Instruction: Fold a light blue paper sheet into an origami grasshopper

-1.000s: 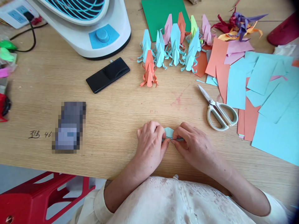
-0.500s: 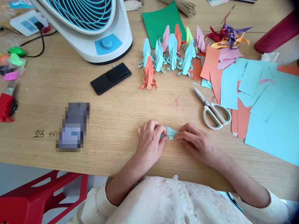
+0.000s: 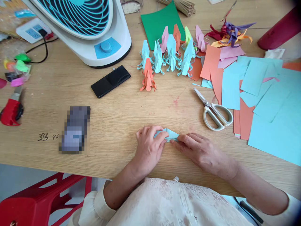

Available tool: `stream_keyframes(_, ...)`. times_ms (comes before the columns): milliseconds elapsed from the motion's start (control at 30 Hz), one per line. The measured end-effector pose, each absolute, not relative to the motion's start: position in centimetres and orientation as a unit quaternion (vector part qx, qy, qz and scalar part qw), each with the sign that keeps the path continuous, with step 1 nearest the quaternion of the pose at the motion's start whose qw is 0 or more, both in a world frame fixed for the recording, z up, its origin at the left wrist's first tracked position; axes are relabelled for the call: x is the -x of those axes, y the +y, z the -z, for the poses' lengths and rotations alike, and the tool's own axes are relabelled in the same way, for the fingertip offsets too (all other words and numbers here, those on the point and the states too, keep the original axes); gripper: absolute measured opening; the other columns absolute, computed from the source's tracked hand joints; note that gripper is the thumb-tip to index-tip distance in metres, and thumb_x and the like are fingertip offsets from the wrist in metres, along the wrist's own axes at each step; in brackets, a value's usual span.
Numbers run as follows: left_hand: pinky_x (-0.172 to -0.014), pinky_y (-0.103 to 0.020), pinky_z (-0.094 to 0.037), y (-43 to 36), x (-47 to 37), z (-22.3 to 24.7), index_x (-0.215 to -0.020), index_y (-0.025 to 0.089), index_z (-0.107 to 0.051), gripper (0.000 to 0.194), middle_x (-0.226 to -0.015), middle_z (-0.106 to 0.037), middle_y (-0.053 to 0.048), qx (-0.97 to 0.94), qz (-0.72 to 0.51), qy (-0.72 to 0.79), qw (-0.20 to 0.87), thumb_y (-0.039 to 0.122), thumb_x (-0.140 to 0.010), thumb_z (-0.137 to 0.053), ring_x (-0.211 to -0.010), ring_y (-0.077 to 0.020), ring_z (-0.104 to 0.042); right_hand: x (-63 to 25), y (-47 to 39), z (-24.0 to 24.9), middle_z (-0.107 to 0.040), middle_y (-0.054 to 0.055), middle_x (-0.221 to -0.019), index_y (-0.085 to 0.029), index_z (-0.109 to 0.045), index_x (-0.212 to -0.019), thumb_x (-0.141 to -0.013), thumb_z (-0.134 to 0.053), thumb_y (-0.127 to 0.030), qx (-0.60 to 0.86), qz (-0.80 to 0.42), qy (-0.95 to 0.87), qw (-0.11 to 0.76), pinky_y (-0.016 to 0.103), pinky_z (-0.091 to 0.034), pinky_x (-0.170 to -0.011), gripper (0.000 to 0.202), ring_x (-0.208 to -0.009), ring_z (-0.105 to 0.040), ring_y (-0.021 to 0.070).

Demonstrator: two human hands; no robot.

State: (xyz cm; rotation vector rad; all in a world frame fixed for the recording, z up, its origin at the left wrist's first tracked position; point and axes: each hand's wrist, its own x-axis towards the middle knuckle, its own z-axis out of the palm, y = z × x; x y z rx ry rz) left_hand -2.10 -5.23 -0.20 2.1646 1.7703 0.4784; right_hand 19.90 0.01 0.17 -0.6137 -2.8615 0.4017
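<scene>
A small folded piece of light blue paper (image 3: 171,134) lies near the table's front edge, between my two hands. My left hand (image 3: 150,146) is closed on its left part, with thumb and forefinger pressed at the paper. The right end of the paper is pinched by my right hand (image 3: 196,149), fingertips together. Parts of the paper are hidden under the fingers of both hands. Beyond them stands an orange folded paper figure (image 3: 148,77), in front of several blue, pink, orange and green ones.
Scissors (image 3: 213,113) lie right of centre, beside loose blue and orange sheets (image 3: 277,128). A black phone (image 3: 111,81), a blurred-out device (image 3: 74,130) and a fan (image 3: 105,47) are on the left. A dark red cylinder (image 3: 279,29) is at the back right.
My right hand has shifted its grip, its thumb now further left under the paper. My left hand's fingers have moved slightly left and down. The camera view has shifted a little.
</scene>
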Motion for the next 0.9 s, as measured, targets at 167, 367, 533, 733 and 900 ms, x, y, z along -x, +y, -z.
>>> stream_keyframes(167, -0.106, -0.038, -0.03, -7.5, 3.3, 0.7, -0.138, 0.022, -0.054, 0.04, -0.135, -0.063, -0.006, -0.866, -0.146, 0.472, 0.071, 0.017, -0.102, -0.036, -0.125, -0.0201, -0.055, -20.1, 0.0, 0.1, -0.063, 0.01, -0.103, -0.02, -0.059, -0.128, -0.101, -0.031, -0.011, 0.219, -0.164, -0.959, 0.068, 0.037, -0.052, -0.076, 0.04, -0.083, -0.056, 0.0212)
stream_keyframes(367, -0.121, -0.048, -0.011, -8.5, 3.7, 1.4, -0.145, 0.018, -0.046, 0.044, -0.15, -0.049, -0.006, -0.884, -0.082, 0.459, 0.035, 0.017, -0.102, -0.035, -0.143, -0.0214, -0.038, -21.4, -0.3, 0.8, -0.062, 0.012, -0.115, -0.017, -0.049, -0.14, -0.102, -0.033, -0.011, 0.227, -0.188, -0.947, 0.128, 0.036, -0.054, -0.083, 0.042, -0.095, -0.06, 0.0222)
stream_keyframes(533, -0.121, -0.048, -0.015, -8.5, 3.6, 1.4, -0.149, 0.016, -0.039, 0.05, -0.152, -0.046, -0.007, -0.882, -0.04, 0.467, 0.053, 0.037, -0.103, -0.041, -0.144, -0.0227, -0.036, -22.4, -0.8, 1.0, -0.059, 0.012, -0.125, -0.019, -0.036, -0.15, -0.102, -0.031, -0.011, 0.245, -0.2, -0.939, 0.134, 0.035, -0.054, -0.09, 0.048, -0.107, -0.06, 0.0219)
stream_keyframes(733, -0.119, -0.051, -0.02, -8.4, 3.6, 1.3, -0.149, 0.017, -0.038, 0.056, -0.151, -0.048, -0.008, -0.877, -0.021, 0.475, 0.072, 0.044, -0.101, -0.042, -0.144, -0.0249, -0.036, -21.9, -0.9, 0.8, -0.059, 0.011, -0.124, -0.025, -0.042, -0.148, -0.097, -0.033, -0.007, 0.239, -0.139, -0.959, 0.067, 0.04, -0.055, -0.085, 0.055, -0.094, -0.06, 0.0226)
stream_keyframes(900, -0.113, -0.047, -0.03, -8.3, 3.6, 1.2, -0.151, 0.016, -0.035, 0.061, -0.155, -0.042, -0.009, -0.881, -0.007, 0.469, 0.066, 0.045, -0.099, -0.047, -0.144, -0.0259, -0.034, -21.4, -1.2, 0.6, -0.06, 0.01, -0.123, -0.026, -0.046, -0.145, -0.093, -0.036, -0.004, 0.246, -0.137, -0.958, 0.059, 0.042, -0.055, -0.086, 0.058, -0.097, -0.06, 0.0252)
